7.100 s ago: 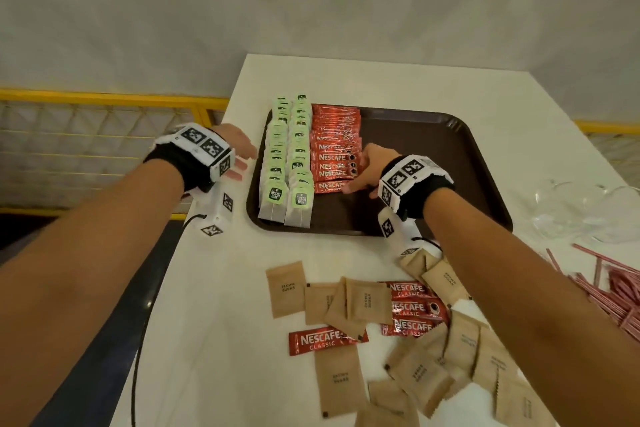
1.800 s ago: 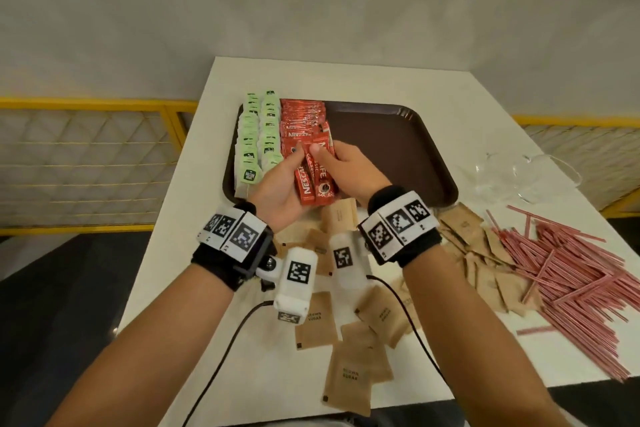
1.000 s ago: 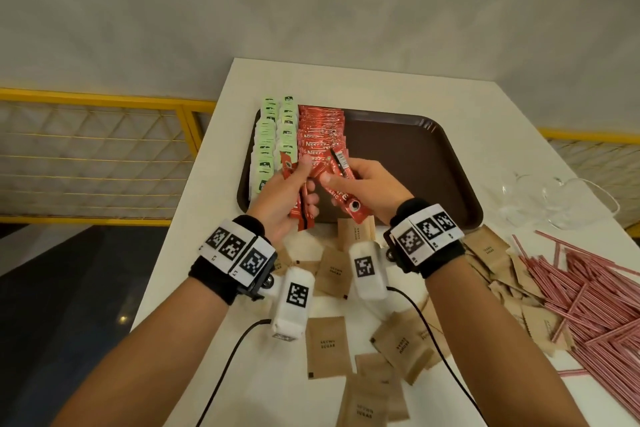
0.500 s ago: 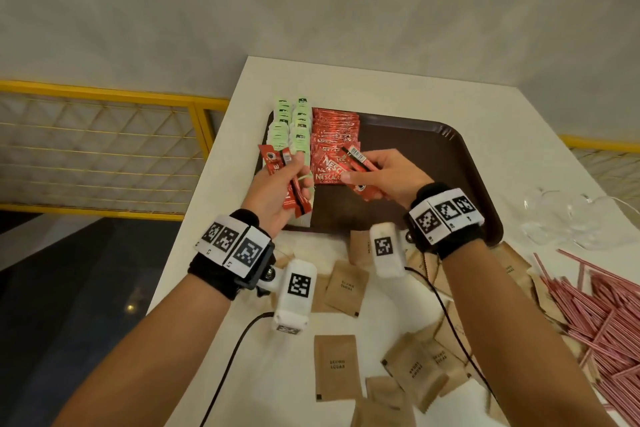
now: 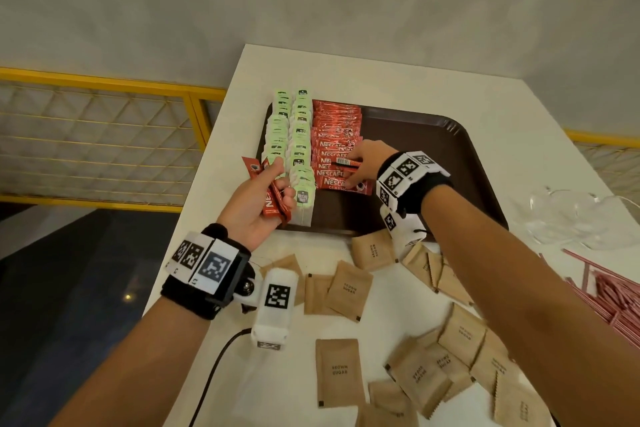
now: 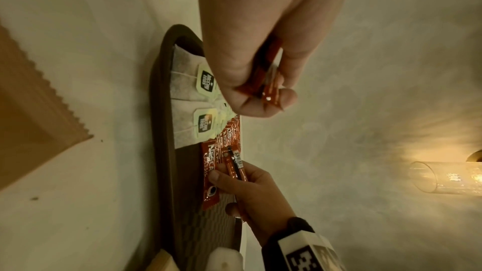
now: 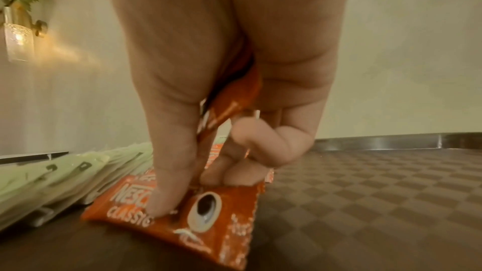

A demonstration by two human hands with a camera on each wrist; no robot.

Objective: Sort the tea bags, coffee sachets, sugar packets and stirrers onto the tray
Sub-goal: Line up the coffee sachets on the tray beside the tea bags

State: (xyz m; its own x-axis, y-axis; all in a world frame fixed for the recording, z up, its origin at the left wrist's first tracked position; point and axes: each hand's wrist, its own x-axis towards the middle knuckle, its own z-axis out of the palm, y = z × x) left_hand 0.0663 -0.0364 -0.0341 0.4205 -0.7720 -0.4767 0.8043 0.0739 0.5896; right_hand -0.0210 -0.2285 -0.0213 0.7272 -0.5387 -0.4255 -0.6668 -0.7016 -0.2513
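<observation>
The tea bags (image 5: 289,142) are lying at the tray's (image 5: 464,163) left end, coffee sachets (image 5: 337,135) just right of them; sugar packets (image 5: 337,371) are lying on the desk (image 5: 346,76) before it, stirrers (image 5: 609,291) seemingly farther right.

Green tea bags (image 5: 292,135) and red coffee sachets (image 5: 337,146) lying in rows on brown tray (image 5: 450,163); brown sugar packets (image 5: 349,288), pink stirrers (image 5: 609,295) lying scattered on tabletop (image 5: 381,80).
</observation>
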